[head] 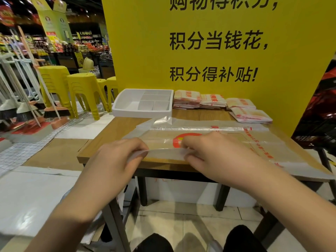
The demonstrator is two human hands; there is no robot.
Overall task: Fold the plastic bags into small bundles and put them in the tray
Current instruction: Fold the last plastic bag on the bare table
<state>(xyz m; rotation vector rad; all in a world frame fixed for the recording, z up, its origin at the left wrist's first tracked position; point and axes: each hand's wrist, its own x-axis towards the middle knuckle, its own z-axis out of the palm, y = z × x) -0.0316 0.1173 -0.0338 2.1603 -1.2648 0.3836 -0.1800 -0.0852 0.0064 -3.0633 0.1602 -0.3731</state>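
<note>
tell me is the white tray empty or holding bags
Empty: the white tray shows only bare white compartments. The bag stacks lie beside it on the table.

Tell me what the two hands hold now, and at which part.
Both the left hand and the right hand pinch the near edge of the clear plastic bag lying on the table.

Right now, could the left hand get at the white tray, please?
Probably yes, once it releases the plastic bag it pinches: only bare table lies between the left hand and the tray.
</note>
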